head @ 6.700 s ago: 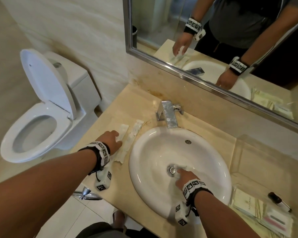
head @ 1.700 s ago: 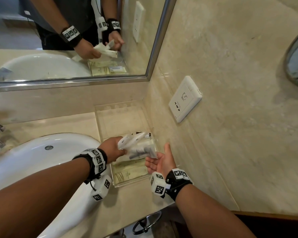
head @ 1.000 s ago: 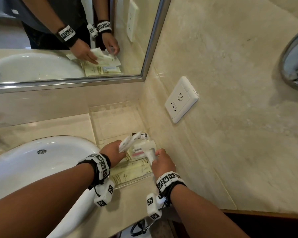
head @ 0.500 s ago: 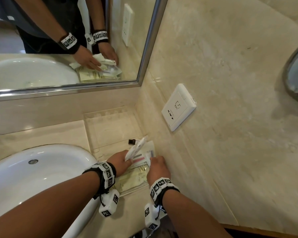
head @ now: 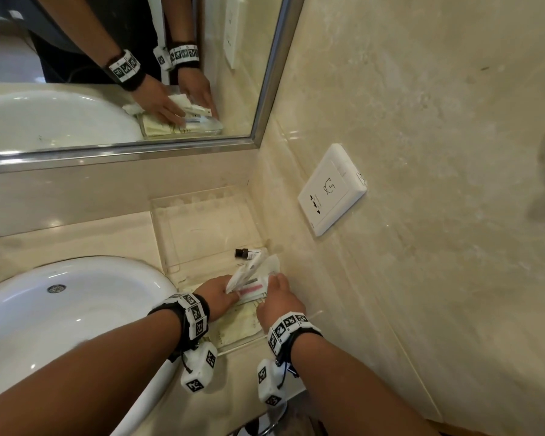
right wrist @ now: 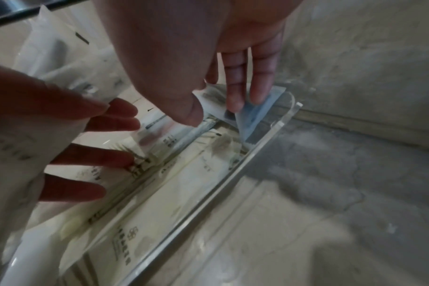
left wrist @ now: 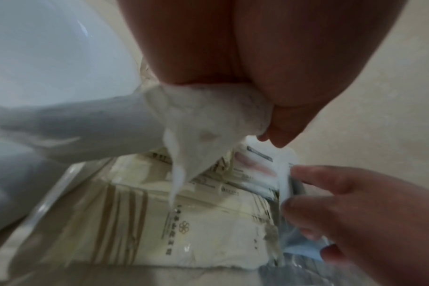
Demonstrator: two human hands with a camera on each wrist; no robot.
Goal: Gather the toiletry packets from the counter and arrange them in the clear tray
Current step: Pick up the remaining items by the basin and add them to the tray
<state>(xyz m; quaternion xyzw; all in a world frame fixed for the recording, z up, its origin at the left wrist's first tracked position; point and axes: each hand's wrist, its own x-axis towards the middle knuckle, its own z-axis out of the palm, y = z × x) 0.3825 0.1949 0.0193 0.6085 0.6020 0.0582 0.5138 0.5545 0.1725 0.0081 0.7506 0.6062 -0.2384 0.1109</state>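
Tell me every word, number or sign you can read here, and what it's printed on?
No words or numbers read clearly.
Wall socket plate: only small pictogram symbols, no legible words.
Cream packets in the clear tray: a flower-like emblem and vertical printed characters, too blurred to read.
Pink-striped packet: print too small.
Small dark-capped bottle: label unreadable.
Wrist bands: black-and-white square marker patterns, not text.

Cream and white toiletry packets (head: 244,322) lay flat, stacked in the clear tray (head: 202,228) at the table's right back corner.
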